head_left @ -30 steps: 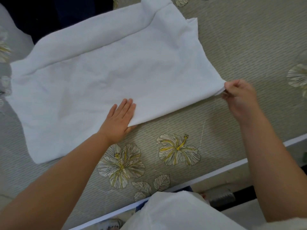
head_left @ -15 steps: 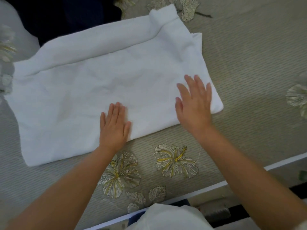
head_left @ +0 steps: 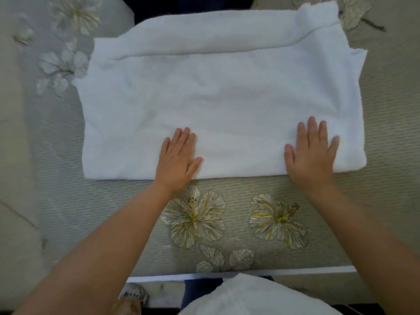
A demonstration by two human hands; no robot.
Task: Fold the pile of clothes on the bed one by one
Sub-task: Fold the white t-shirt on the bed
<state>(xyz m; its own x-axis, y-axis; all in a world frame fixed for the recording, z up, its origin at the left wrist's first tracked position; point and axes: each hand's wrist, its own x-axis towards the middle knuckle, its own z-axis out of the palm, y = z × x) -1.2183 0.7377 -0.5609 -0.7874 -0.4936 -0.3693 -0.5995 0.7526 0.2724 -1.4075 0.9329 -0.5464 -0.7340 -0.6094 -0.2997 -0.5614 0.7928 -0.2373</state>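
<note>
A white cloth [head_left: 222,98] is laid flat across the middle of the frame on the bed [head_left: 227,246], with a rolled fold along its upper edge. Its lower edge is pressed by both hands. The left hand [head_left: 176,162] is laid flat, fingers straight, at lower centre; the right hand [head_left: 310,153] is spread flat, fingers apart, toward the lower right corner. Nothing is gripped.

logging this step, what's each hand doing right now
Left hand: open, flat on the white cloth.
Right hand: open, flat on the cloth.
</note>
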